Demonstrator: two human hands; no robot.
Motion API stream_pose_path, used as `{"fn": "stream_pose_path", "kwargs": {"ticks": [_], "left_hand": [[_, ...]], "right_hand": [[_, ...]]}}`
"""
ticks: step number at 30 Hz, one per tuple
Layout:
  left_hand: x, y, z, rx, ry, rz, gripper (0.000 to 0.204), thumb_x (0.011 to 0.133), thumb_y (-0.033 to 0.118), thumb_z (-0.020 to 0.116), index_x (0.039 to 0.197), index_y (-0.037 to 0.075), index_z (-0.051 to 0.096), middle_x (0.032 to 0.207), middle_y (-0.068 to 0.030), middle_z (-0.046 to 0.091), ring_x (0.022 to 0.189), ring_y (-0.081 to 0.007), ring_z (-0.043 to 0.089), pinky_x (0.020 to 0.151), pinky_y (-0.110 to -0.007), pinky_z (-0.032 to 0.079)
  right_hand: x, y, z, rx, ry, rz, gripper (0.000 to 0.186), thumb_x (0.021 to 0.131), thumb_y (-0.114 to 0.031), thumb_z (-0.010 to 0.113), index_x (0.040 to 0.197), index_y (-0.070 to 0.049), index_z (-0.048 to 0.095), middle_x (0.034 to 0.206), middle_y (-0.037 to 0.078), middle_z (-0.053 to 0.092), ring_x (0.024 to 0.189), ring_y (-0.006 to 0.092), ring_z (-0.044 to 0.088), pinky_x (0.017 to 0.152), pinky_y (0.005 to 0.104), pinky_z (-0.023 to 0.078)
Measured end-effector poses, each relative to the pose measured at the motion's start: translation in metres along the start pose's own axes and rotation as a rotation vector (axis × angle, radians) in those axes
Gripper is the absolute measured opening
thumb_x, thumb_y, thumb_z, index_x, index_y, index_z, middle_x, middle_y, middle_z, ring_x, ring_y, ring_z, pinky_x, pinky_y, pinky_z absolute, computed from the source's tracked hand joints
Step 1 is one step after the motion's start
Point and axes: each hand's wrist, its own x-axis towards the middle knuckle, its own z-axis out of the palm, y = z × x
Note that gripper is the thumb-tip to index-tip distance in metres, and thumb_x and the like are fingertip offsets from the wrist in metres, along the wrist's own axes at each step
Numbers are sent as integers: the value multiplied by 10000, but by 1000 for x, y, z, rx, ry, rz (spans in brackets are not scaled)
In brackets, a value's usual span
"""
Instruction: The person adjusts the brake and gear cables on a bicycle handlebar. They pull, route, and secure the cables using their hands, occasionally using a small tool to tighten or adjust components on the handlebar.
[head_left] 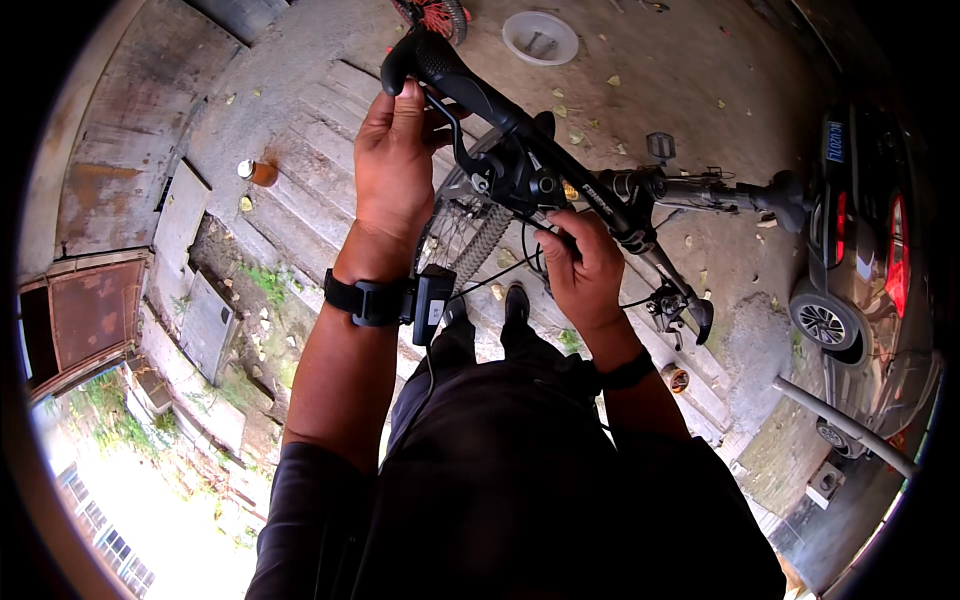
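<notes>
A black bicycle handlebar [535, 140] crosses diagonally in front of me, above a front tire [475, 245]. My left hand [395, 170] is closed at the upper-left end, thumb up against the brake lever [449, 118] just under the rubber grip [452, 78]. My right hand [585, 270] has thumb and bent fingers closed beneath the bar's middle, among black cables [505, 267] by the lever housing [540, 190]; what they pinch is too small to make out. A strapped black device [430, 300] sits at my left wrist.
A dark car [865, 280] stands at the right near a grey pole [840, 412]. A white basin [540, 38] and a red-rimmed wheel [440, 15] are at the top. A jar [258, 172], a can [676, 380] and boards [185, 215] lie on the ground.
</notes>
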Motion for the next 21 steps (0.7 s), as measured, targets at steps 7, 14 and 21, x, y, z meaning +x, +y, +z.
{"fn": "stream_pose_path", "kwargs": {"ticks": [7,14,21], "left_hand": [[-6,10,-1,230,28,106,314,1045,283,526,1232,40,595,1061,-51,696,927,-128,662,759,-273,515],[-18,19,-14,330,16,91,295,1018,213,580,1256,39,567,1084,-51,688,942,-126,653,772,-260,502],[-24,20,-18,313,-125,53,510,901,-17,687,1356,60,471,1026,-40,650,918,-121,633,774,-248,515]], "right_hand": [[0,-1,-1,-37,9,-7,216,875,-71,725,1083,-56,669,812,89,625,646,224,591,575,313,460],[-6,-1,1,-30,37,-25,207,894,-58,697,1099,-42,667,873,94,636,672,214,583,592,315,461],[-8,1,-1,-68,-2,-6,200,911,-60,679,1110,-40,665,914,97,648,711,212,590,624,305,470]]}}
